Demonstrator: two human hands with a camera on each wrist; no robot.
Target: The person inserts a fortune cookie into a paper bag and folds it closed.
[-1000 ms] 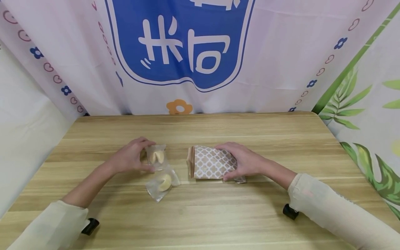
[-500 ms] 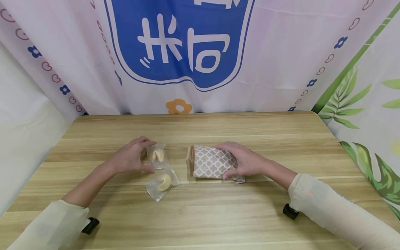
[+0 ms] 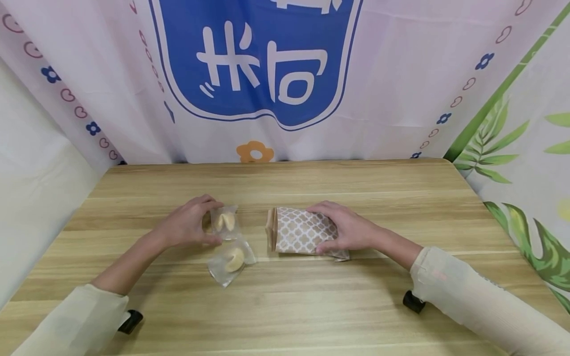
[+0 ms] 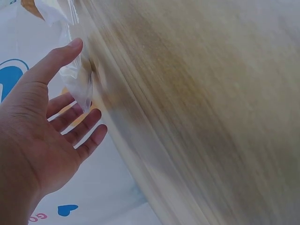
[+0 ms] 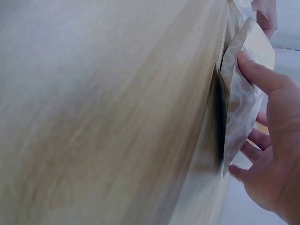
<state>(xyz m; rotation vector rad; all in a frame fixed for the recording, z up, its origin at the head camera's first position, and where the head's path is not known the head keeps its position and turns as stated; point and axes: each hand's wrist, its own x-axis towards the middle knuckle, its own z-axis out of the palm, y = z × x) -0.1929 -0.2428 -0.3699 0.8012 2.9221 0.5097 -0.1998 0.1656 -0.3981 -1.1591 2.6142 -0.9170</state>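
Note:
In the head view a fortune cookie in a clear wrapper point(image 3: 226, 222) lies on the table at the fingertips of my left hand point(image 3: 186, 225). The left thumb and forefinger are spread along its left side; in the left wrist view the left hand point(image 4: 47, 126) has loosely extended fingers beside the clear plastic point(image 4: 77, 79). Just below, a second wrapped fortune cookie point(image 3: 234, 260) overlaps the first wrapper. My right hand point(image 3: 352, 229) holds a brown paper bag point(image 3: 298, 230) with a white lattice pattern, thumb on the near edge, fingers on the far edge. The bag's mouth faces left.
Both packets and the bag lie on a wood-grain table point(image 3: 285, 311). A white curtain point(image 3: 392, 89) with a blue emblem hangs behind its far edge. A leaf-patterned cloth point(image 3: 512, 148) stands to the right.
The upper wrapped cookie has shifted very slightly right and away, along with my left fingers. The paper bag and right hand look nearly unmoved.

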